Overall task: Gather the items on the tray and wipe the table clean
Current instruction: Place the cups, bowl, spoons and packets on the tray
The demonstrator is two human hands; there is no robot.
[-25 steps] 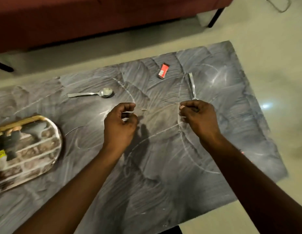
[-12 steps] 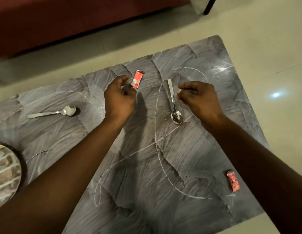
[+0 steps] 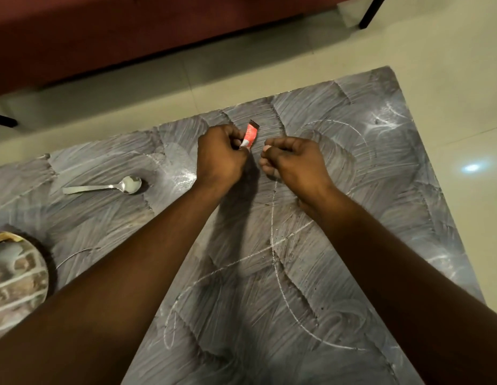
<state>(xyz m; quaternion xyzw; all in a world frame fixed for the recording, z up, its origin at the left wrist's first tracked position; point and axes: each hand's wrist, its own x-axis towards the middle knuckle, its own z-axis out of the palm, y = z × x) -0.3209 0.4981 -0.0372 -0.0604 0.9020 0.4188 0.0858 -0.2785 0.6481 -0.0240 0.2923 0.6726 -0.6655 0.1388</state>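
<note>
The left grip, a bare hand, is clamped on a small red sachet, pinching its pale lower end between thumb and curled fingers. The sachet is held above the far middle part of the bench, just beyond the knuckles. It is tilted, with its long axis running from the fingers up and away. Its dark end points toward the far edge of the bench and slightly to the right.

The right grip hangs just beside the left, apart from the sachet. Its fingers are curled inward over the bench. Whether they close on anything cannot be told, since the palm side is hidden.

A metal spoon lies flat on the bench well to the left of the hands, bowl up. Its long axis is nearly level across the view, with the handle pointing left and the bowl toward the hands.

A tray with a gold rim and a brick-like pattern sits at the near left edge of the bench, partly out of view. The grey bench top is covered in whitish smears and curved streaks. Beyond it are a pale tiled floor and a dark red sofa.
</note>
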